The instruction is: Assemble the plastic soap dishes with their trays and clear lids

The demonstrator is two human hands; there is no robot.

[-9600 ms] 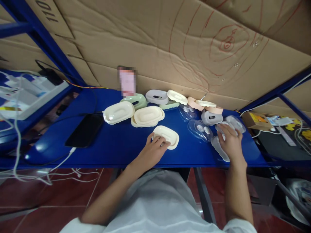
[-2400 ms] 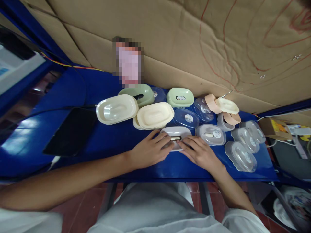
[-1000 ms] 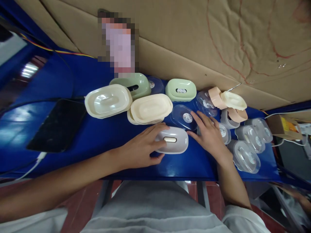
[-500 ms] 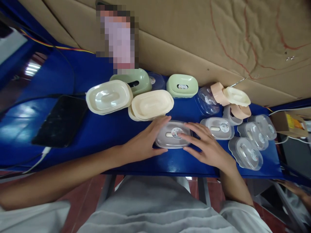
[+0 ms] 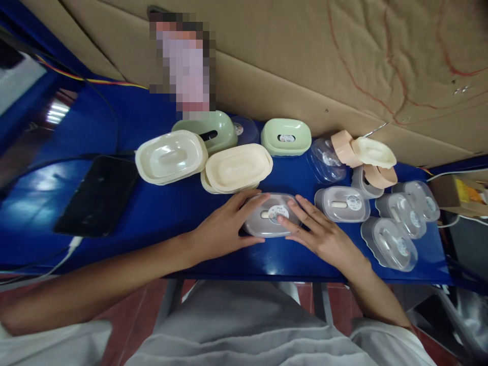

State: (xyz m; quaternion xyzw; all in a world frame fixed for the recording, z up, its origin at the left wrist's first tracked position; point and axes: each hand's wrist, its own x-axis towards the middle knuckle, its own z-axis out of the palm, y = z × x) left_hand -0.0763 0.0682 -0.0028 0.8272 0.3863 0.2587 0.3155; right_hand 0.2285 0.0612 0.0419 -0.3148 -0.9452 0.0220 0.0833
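Observation:
A grey oval plastic box with a clear lid [image 5: 253, 227] lies on the blue table in front of me. On its lid are a round printed sticker [image 5: 280, 208] and a pale slot. My left hand [image 5: 224, 223] clasps the left end, with the thumb along the near edge and the fingers over the far edge. My right hand [image 5: 318, 229] is at the right end with its fingers spread across the lid. One right fingertip rests on the sticker's lower edge. The box's underside is hidden.
Several similar lidded boxes [image 5: 389, 244] stand at right. Cream trays [image 5: 240, 168], a green tray [image 5: 285, 129], peach bands [image 5: 345, 147] and a clear lid [image 5: 326, 160] lie along the back. At left is a black tablet-like device [image 5: 97, 195] with a white cable [image 5: 70, 249]. Cardboard [image 5: 274, 61] rises behind.
The right fingers have shifted slightly on the lid, showing more of the sticker. The left fingers reach a little further over the lid's far edge. The whole view has shifted slightly.

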